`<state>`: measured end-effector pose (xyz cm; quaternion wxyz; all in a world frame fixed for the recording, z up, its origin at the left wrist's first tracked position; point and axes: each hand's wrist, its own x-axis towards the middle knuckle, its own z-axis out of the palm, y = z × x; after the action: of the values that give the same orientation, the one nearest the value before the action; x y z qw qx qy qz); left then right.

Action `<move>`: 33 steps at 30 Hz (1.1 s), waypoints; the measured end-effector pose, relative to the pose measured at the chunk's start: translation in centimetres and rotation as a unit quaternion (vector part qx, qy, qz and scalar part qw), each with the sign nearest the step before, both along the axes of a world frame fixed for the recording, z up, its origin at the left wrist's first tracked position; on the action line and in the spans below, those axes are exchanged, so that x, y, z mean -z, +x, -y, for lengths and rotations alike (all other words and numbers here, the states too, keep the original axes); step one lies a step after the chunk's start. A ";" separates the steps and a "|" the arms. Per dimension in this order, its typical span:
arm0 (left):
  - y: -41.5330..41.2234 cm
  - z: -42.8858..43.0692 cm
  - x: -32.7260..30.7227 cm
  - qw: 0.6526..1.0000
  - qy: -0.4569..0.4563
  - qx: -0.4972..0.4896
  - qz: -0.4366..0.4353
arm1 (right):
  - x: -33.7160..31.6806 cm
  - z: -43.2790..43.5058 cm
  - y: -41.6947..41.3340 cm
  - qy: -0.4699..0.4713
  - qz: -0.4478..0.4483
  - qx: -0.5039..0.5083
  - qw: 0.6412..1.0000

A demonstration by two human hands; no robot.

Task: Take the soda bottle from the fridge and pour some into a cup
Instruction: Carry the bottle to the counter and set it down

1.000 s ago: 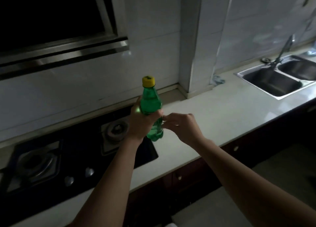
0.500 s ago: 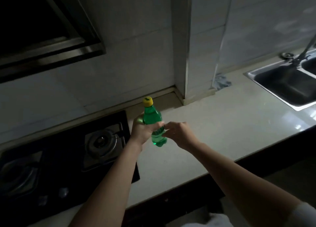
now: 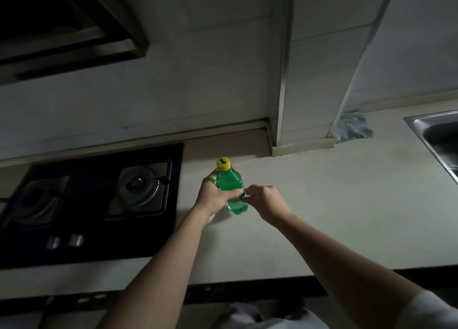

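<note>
The left hand [image 3: 213, 199] gripped the green bottle [image 3: 229, 180] round its middle, upright with its yellow cap [image 3: 223, 163] on, over the pale counter [image 3: 347, 192] just right of the stove [image 3: 99, 204]. The right hand [image 3: 266, 201] pinched the bottle's right side with curled fingertips.

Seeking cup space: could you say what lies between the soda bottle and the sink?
In the head view, bare counter, past the right hand at the soda bottle, up to the sink.
</note>
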<state>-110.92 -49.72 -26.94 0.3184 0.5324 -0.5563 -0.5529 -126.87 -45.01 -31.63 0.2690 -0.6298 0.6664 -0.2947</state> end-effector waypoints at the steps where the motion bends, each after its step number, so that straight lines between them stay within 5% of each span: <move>1: -0.3 0.3 0.5 1.000 0.000 0.001 0.009 | 0.5 0.4 -0.3 0.002 -0.002 -0.002 1.000; 14: -1.0 2.9 3.1 0.998 -0.009 0.038 0.040 | 4.4 2.8 -1.8 -0.042 -0.072 -0.067 0.994; 25: -0.8 2.7 3.5 0.997 -0.006 0.055 0.055 | 4.5 2.0 -1.8 -0.038 -0.031 -0.091 0.995; 33: 0.2 1.7 3.3 0.947 -0.024 0.063 0.313 | 3.8 0.9 -3.3 -0.013 -0.038 -0.095 0.995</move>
<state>-110.67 -51.42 -30.23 0.1052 0.6347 -0.6735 -0.3639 -130.14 -45.91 -35.45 0.2622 -0.7045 0.6092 -0.2525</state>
